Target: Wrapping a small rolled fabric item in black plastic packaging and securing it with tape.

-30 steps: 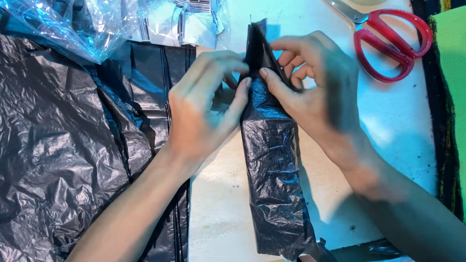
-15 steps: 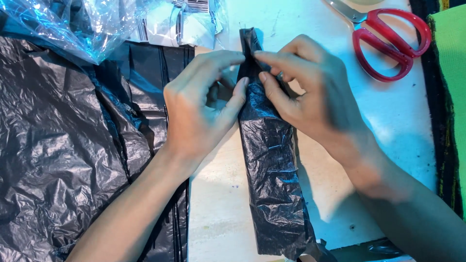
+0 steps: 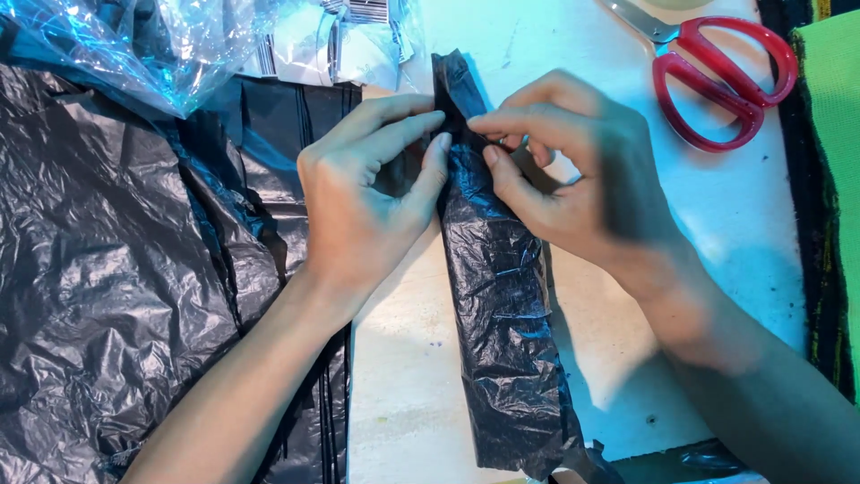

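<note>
Here, the long, narrow folded strip of crinkled black plastic bag (image 3: 502,296) lies on the white tabletop (image 3: 717,233), running from the upper middle of the frame down to the bottom edge, just right of centre. You hold it near its upper end, where a short stub of the folded plastic sticks out above your fingers.

Your left hand (image 3: 367,193) comes in from the lower left, and its fingers (image 3: 394,121) stretch across to the strip's left edge, the thumb pressing the plastic from the side. Your right hand (image 3: 573,170) comes in from the lower right; its thumb and forefinger are closed in a narrow pinch on the same upper part of the strip, fingertip almost meeting the left hand's fingertips. Both hands are thus closed on the plastic, neither spread wide.

To the left, a large sheet of wrinkled black plastic (image 3: 107,296) fills the left third of the frame, and your left forearm lies over its folded edge. Above it, in the upper left corner, a crumpled clear cellophane wrapper (image 3: 152,45) overlaps the black sheet, and beside it at the top edge sits a clear packet with white labels (image 3: 340,45).

In the upper right, a pair of scissors with red handles (image 3: 717,72) lies on the tabletop, well apart from your right hand. Along the right edge, a dark fabric band (image 3: 820,224) borders a bright green surface (image 3: 842,116).
</note>
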